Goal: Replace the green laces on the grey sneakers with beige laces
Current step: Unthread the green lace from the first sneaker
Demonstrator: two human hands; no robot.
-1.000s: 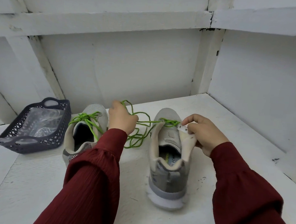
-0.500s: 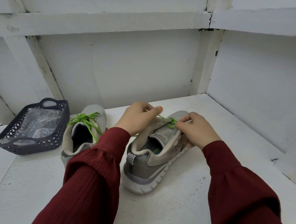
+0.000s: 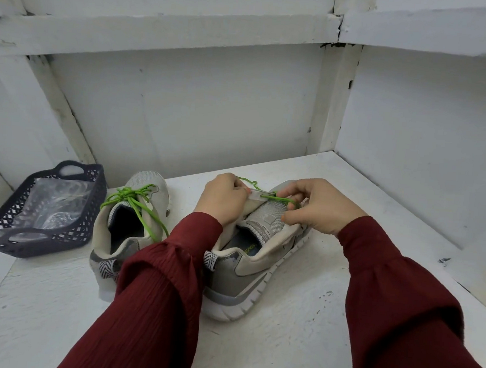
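A dark latticed plastic basket [image 3: 98,199] sits at left on the white tabletop [image 3: 296,345]. Beside it stands the first grey mesh sneaker [image 3: 152,183] of two, its knotted green lace [image 3: 129,194] intact. The second grey sneaker [image 3: 235,275] lies tipped sideways. The left hand [image 3: 223,201] grips its beige flap and the right hand [image 3: 320,209] pinches its loosened green lace [image 3: 276,198]. The insole lettering is unreadable.

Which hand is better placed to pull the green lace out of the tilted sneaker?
Right, probably: the right hand pinches the green lace, while the left hand grips the sneaker by its flap, steadying it.
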